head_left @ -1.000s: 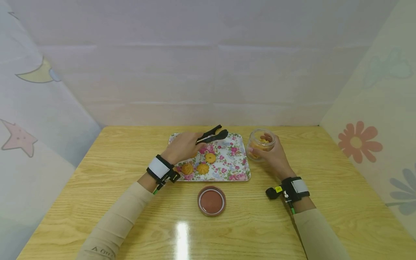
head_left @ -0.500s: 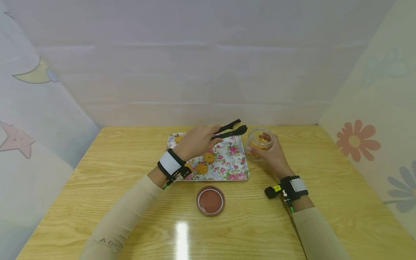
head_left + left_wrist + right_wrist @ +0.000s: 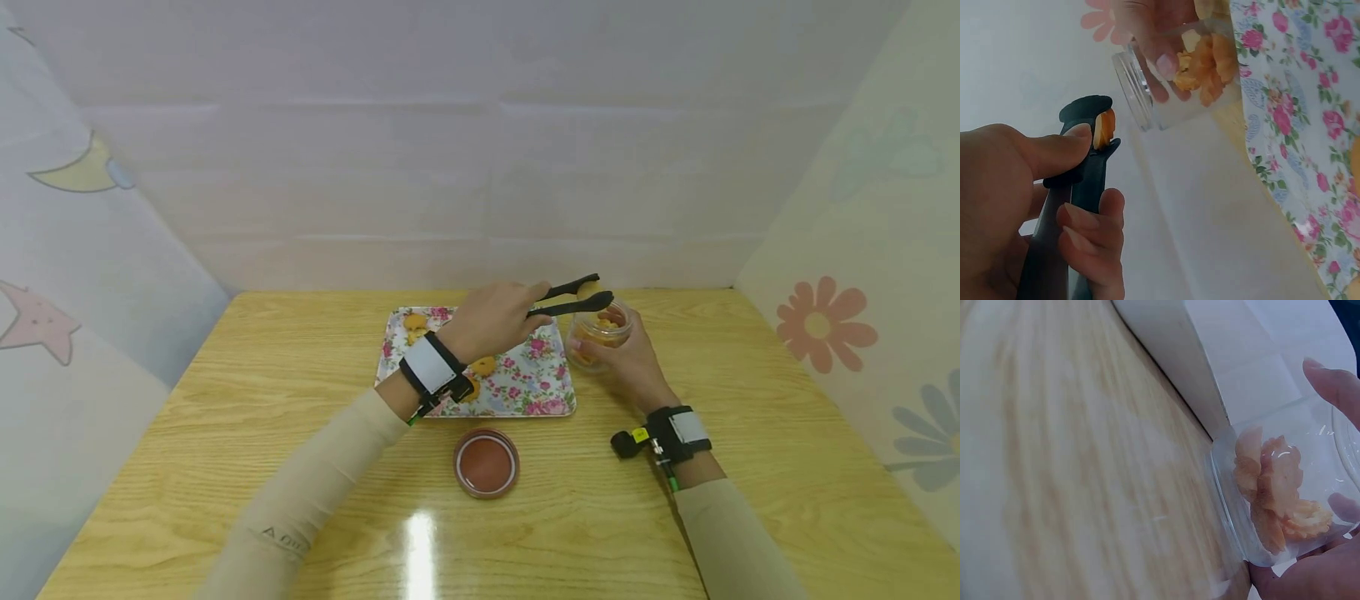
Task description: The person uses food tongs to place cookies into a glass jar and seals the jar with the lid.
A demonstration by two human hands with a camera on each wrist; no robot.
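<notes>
Pale paneled walls with a moon, a star and flower decals enclose the wooden table; glare spot on its near edge. My left hand squeezes the black tongs, thumb on the upper arm and curled fingers under the lower one, so the tips stay pressed together on one golden cookie. The tips sit just above the mouth of the glass jar, not yet inside it, with the cookie held on edge between them. My right hand wraps the jar from its right side, fingers curled round the glass, tilting its mouth toward the tongs; holding it steady keeps the opening from shifting. Several cookies already lie piled in the jar's bottom. The floral tray lies just left of the jar, with a few cookies on it. The brown jar lid rests top down near me, apart from both.
</notes>
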